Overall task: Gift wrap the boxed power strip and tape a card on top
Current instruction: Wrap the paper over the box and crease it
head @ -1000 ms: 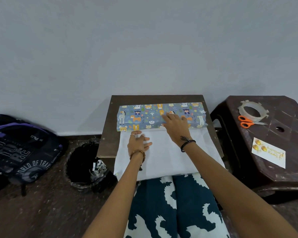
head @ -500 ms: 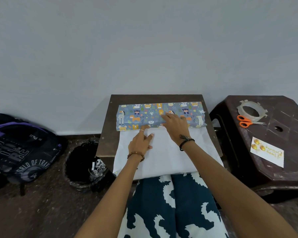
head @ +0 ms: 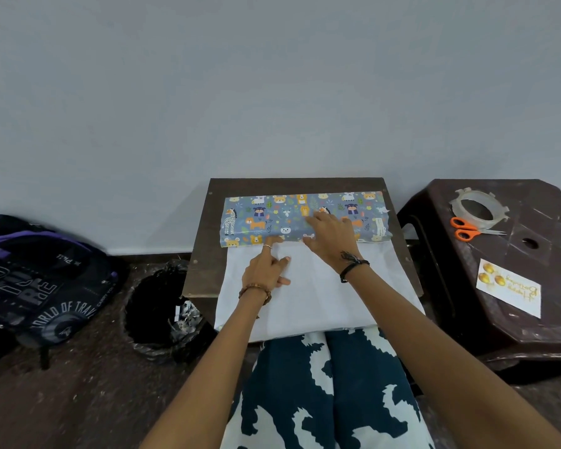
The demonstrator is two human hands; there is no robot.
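Observation:
A long box covered by blue animal-print wrapping paper (head: 272, 218) lies across the far part of a small brown table (head: 204, 264). The paper's white underside (head: 324, 299) spreads toward me over the table's near edge. My right hand (head: 332, 236) lies flat with straight fingers on top of the covered box. My left hand (head: 268, 268) rests on the white sheet, its index finger stretched out to touch the box's near edge and the other fingers tucked. A white card with gold balloons (head: 509, 288) lies on the dark stool at the right.
The dark plastic stool (head: 538, 335) at the right also carries a tape roll (head: 478, 207) and orange scissors (head: 467, 228). A black-lined bin (head: 156, 306) stands left of the table, and a dark backpack (head: 36, 280) lies further left. My patterned lap is below.
My left hand has slid forward across the white sheet until its index finger reached the box's near edge. My right hand stayed on the box top.

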